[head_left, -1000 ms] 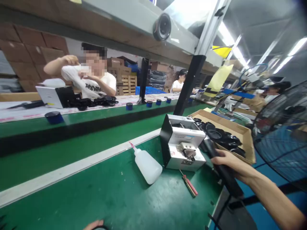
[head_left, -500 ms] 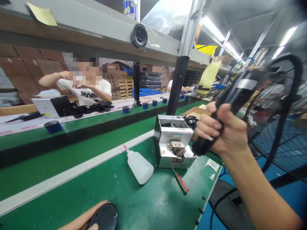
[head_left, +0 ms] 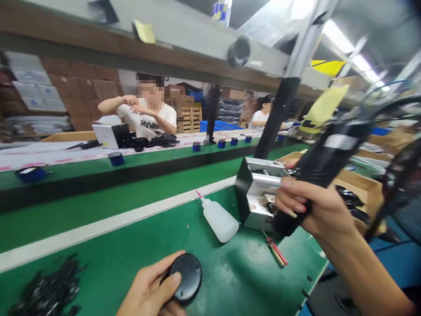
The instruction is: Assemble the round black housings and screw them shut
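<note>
My left hand (head_left: 148, 285) grips a flat, round black plastic part (head_left: 190, 277) low in the view, thumb across its face. My right hand (head_left: 319, 202) is wrapped round a black electric screwdriver (head_left: 325, 151) with a pale band, held tilted, its lower end pointing down and left; its cable blurs off at the top right. Behind that tool, partly hidden by it, stands a silver and black screw feeder (head_left: 258, 186). A white squeeze bottle (head_left: 221, 221) lies on the green bench to its left. Just below the feeder is a small red-handled screwdriver (head_left: 276, 253).
Small black pieces (head_left: 49, 285) are heaped at the lower left. Across the green conveyor (head_left: 158, 186), round blue-black parts (head_left: 115, 159) stand along the far ledge. A co-worker (head_left: 151, 116) sits opposite. A post (head_left: 278, 114) and an overhead shelf cross the view; a cardboard box (head_left: 365, 180) is at right.
The view has swung left, bringing the black heap into sight. My left hand has come further into view with the round part. The electric screwdriver now overlaps the feeder more.
</note>
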{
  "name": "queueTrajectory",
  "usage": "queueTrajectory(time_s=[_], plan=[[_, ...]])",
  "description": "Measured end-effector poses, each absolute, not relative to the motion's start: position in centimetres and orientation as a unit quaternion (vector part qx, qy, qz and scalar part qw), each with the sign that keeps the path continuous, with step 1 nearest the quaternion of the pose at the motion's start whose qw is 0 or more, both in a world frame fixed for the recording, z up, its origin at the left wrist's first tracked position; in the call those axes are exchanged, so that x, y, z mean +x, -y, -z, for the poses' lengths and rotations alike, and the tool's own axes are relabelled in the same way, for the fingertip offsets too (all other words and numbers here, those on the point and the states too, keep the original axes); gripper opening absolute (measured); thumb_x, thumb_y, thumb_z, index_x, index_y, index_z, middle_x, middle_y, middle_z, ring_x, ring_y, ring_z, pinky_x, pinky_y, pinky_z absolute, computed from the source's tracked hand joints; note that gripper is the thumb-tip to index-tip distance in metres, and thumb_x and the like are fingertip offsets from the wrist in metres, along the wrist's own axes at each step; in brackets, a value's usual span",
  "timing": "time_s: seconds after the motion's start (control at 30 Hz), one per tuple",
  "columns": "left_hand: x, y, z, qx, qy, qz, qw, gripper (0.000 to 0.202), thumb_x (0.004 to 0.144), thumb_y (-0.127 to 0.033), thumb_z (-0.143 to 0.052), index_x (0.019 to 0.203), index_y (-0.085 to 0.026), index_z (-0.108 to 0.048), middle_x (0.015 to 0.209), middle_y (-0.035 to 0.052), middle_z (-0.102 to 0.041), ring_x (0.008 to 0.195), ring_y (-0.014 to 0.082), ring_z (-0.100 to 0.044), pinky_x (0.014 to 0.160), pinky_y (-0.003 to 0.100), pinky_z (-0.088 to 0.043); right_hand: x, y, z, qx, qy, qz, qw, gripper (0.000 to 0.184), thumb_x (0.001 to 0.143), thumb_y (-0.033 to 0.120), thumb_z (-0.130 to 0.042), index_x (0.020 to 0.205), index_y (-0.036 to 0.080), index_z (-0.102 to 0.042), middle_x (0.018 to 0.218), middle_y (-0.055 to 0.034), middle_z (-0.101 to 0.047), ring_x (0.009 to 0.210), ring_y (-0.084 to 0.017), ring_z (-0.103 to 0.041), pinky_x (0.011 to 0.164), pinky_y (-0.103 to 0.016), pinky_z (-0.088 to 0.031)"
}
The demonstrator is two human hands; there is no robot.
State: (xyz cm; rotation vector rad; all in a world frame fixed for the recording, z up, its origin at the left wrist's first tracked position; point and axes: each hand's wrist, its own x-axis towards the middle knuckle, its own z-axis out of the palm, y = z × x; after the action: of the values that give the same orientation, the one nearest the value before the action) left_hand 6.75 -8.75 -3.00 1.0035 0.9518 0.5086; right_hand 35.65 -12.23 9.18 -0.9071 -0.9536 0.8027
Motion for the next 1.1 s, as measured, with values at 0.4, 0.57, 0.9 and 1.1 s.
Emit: queueTrajectory(time_s=[0.4,0.57,0.9,1.1], plan=[[7.8,9.3,2.2,0.475,-0.358,-0.241,0.767,0.071,0.07,-0.057,-0.071,0.117,-0.004,-0.059,0.077,0.0135,-0.074,0.046,0.0176,-0.07,0.042,0.021,-0.05,23.8,9.9,-7.2,-0.281,0.528,-0.483,0.639,0.026,0.085,0.012,-0.064,0.1,0.027,-0.05,0.05,0.0147,-0.045,0.033,-0.003,-0.035,0.037,-0.016,-0.04],[7.7,9.3,2.4,0.475,-0.358,-0.242,0.766,0.073,0.074,-0.054,-0.07,0.127,-0.005,-0.054,0.08,0.0144,-0.075,0.049,0.0186,-0.071,0.044,0.022,-0.051,23.9,10.1,-6.6,-0.294,0.527,-0.511,0.612,0.022,0.087,0.012,-0.063,0.094,0.026,-0.047,0.053,0.013,-0.048,0.037,-0.004,-0.036,0.041,-0.018,-0.039],[7.5,9.0,2.9,0.481,-0.391,-0.221,0.753,0.096,0.066,-0.068,-0.074,0.132,-0.003,-0.051,0.055,0.0085,-0.072,0.053,0.0259,-0.072,0.051,0.029,-0.057,23.6,10.3,-7.0,-0.354,0.628,-0.484,0.496,0.024,0.074,0.02,-0.059,0.066,0.023,-0.036,0.056,0.0054,-0.041,0.049,-0.01,-0.038,0.044,-0.025,-0.031],[7.7,8.8,1.7,0.488,-0.431,-0.185,0.736,0.115,0.064,-0.069,-0.075,0.145,0.001,-0.033,0.061,0.0134,-0.076,0.058,0.0275,-0.073,0.059,0.032,-0.058,29.0,11.5,-9.3,-0.353,0.526,-0.331,0.7,0.025,0.069,0.015,-0.069,0.074,0.024,-0.046,0.047,0.0103,-0.045,0.033,-0.008,-0.036,0.033,-0.021,-0.031]])
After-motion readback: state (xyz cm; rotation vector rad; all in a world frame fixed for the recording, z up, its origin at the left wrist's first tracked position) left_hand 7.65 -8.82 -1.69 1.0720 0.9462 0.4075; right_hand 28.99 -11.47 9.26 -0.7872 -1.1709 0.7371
